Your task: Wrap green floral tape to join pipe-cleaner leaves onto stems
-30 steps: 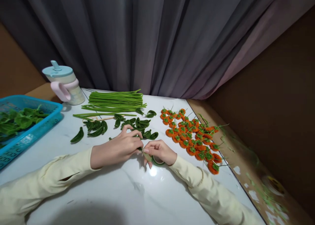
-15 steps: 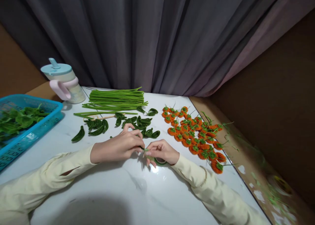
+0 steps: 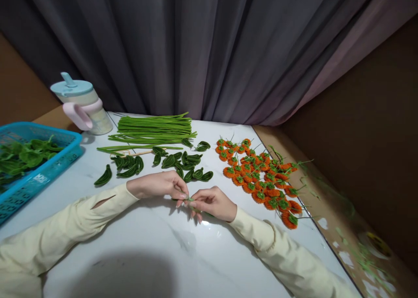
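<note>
**Two hands close together over a white table (image 3: 212,263)**

The left hand (image 3: 163,185) and right hand (image 3: 214,203) nearly touch, both pinching a thin green piece (image 3: 190,199). Just beyond them lie dark green leaf shapes (image 3: 168,161) in loose clusters, and behind those bright green stems (image 3: 153,127) are laid side by side. Orange pieces with green tops (image 3: 270,176) spread over the right side. At the left edge, a blue basket (image 3: 55,166) holds green leaves (image 3: 31,155); a blue-lidded cup (image 3: 99,123) with a pink handle stands near it. A dark curtain (image 3: 189,50) hangs behind.
</note>
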A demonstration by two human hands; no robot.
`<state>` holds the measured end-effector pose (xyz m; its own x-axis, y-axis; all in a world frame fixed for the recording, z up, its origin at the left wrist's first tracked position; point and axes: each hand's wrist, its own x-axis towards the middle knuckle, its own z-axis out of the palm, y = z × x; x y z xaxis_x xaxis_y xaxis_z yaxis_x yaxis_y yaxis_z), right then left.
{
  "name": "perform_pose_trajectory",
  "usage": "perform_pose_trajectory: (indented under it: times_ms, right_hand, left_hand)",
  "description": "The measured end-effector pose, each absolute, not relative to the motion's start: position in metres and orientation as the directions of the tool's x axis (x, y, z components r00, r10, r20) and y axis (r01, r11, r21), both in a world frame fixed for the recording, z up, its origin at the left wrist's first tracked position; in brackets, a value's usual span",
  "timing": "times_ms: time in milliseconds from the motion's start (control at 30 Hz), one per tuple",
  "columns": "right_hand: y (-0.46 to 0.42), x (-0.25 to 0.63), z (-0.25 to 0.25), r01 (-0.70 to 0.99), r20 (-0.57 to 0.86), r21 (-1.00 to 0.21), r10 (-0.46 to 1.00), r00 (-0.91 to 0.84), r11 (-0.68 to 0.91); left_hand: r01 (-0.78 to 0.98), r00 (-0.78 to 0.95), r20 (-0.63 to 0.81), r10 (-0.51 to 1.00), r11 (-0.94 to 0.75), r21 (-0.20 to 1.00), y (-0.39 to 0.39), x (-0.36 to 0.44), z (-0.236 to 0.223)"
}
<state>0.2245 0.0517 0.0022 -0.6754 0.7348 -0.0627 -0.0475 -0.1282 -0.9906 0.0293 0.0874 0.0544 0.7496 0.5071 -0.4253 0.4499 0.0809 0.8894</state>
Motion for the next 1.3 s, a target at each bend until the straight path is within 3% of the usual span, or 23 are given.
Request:
perform_pose_trajectory:
  times_ms: [233, 367, 567, 800, 1067, 1300]
  right_hand:
    - [0.049, 0.224, 0.000, -0.012, 0.016, -1.000, 0.772, -0.635, 0.011]
    - [0.050, 0.226, 0.000, 0.001, 0.039, -0.999, 0.768, -0.640, 0.052]
    - [0.051, 0.224, -0.001, -0.078, 0.002, -0.995, 0.754, -0.657, -0.066]
    - [0.051, 0.222, 0.001, -0.105, -0.028, -0.987, 0.770, -0.637, -0.122]
    - [0.051, 0.223, 0.005, -0.088, -0.050, -0.986, 0.759, -0.650, -0.140]
    - [0.051, 0.220, 0.000, -0.145, -0.074, -0.965, 0.754, -0.653, -0.220]
  left_hand:
    - [0.453, 0.753, -0.416, 0.510, 0.056, 0.890, 0.090, 0.027, 0.054]
    - [0.537, 0.745, -0.402, 0.531, -0.120, 0.835, 0.085, 0.030, 0.057]
    - [0.553, 0.771, -0.122, 0.625, -0.562, 0.615, 0.073, 0.035, 0.053]
    - [0.482, 0.818, 0.054, 0.573, -0.734, 0.478, 0.067, 0.036, 0.051]
    - [0.560, 0.774, 0.011, 0.633, -0.693, 0.453, 0.066, 0.038, 0.049]
    - [0.518, 0.797, -0.159, 0.583, -0.523, 0.676, 0.070, 0.037, 0.048]
